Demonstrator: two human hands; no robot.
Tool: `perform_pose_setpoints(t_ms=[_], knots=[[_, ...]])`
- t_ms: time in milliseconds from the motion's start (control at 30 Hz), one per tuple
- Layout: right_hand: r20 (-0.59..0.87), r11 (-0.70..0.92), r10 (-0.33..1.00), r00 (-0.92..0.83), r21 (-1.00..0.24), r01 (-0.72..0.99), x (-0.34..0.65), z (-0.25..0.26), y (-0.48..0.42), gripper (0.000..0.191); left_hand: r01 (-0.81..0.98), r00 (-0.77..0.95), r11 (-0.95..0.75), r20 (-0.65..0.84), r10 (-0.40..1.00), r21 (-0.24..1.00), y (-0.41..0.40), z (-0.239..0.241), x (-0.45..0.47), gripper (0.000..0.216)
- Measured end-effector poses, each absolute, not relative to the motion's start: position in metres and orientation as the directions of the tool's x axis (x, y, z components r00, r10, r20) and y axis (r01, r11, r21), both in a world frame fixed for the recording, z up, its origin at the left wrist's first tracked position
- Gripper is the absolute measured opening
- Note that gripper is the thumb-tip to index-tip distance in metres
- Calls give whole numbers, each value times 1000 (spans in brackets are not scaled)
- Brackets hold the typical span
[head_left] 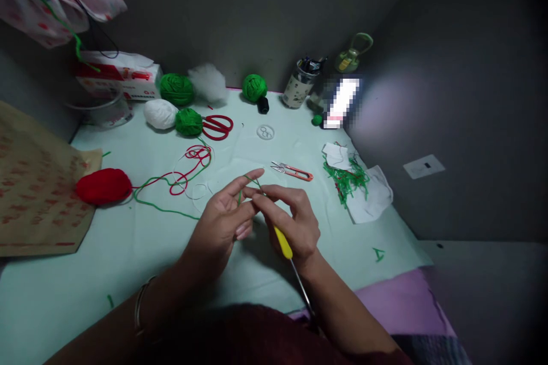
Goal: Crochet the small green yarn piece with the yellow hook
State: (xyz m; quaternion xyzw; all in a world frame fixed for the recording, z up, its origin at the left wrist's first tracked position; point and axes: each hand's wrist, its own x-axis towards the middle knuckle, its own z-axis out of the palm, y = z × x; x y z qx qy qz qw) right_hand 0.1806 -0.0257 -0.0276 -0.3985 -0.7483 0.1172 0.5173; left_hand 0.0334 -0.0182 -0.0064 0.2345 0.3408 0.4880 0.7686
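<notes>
My left hand (225, 214) pinches green yarn (240, 198), with a strand looped over its raised index finger. My right hand (295, 219) is closed around a yellow-handled crochet hook (283, 242), whose metal shaft slants down toward my body. Both sets of fingertips meet above the middle of the table, where the hook's tip and any stitches are too small to make out. From my left hand the green strand runs left across the cloth, among loose red yarn (178, 183). Just beyond my fingers lie orange thread snips (295, 171).
Left are a red yarn ball (105, 186) and a paper bag (43, 188). Behind stand green yarn balls (177, 89), a white ball (160, 114), red-handled scissors (218, 127) and a pen cup (298, 85). Right are a blurred lit screen (342, 102) and green yarn scraps (353, 182).
</notes>
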Motion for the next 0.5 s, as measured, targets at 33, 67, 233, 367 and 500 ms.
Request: perform_pose_setpoints(t_ms=[33,67,233,367,500], knots=[[686,659,714,-142,-588,469,182,-28,-25,38,-608,344,457,-304,889,650,-18,-7,33,51],[673,646,732,-109,-634,427,183,-27,-24,35,-621,380,492,-315,870,610,-16,-6,31,47],[400,410,908,123,-909,-68,185,-22,-14,17,-647,334,472,-334,881,598,-11,-5,23,35],[290,287,957,14,-940,-185,179,-24,-12,14,-588,355,433,-262,897,684,-15,-8,26,36],[291,287,957,1,-945,-154,178,-28,-12,15,-531,323,407,-267,908,743,-17,-9,27,37]])
